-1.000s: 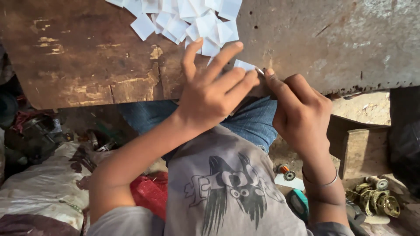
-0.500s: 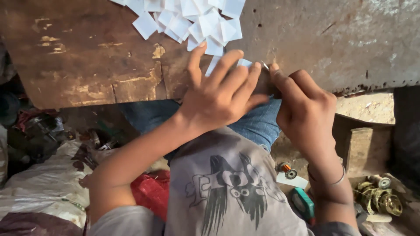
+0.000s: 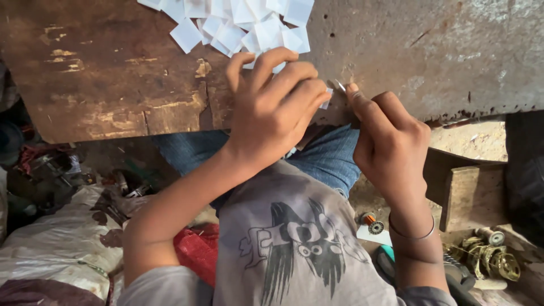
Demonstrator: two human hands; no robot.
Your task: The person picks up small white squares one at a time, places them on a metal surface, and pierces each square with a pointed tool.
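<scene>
The left hand [image 3: 272, 107] lies curled on the table [image 3: 113, 85] close to its near edge, fingers [image 3: 283, 73] bent down over a small white slip [image 3: 327, 97]. Only a corner of that slip shows, poking out from under the fingertips toward the right hand. The right hand [image 3: 391, 141] sits just beside it, also at the near edge, its thumb and forefinger pinched shut on a thin metal blade [image 3: 339, 85]. The blade's long axis runs up and away from the near edge, tilting slightly left, and its tip meets the exposed corner of the slip. So the slip lies to the left of the right fingers and under the left ones; the left hand is the nearer, already touching it.

Behind the left hand, toward the far edge, a heap of white slips [image 3: 238, 25] overlaps; too many are stacked to count exactly, well over a dozen.

Counted: two hands, one blade, one slip under the fingers, one heap. One bangle [image 3: 412, 233] rings the right wrist. Below the table, on the floor, are a small copper-wound rotor [image 3: 371, 221] and a cluster of greenish metal parts [image 3: 490, 258], number unclear.
</scene>
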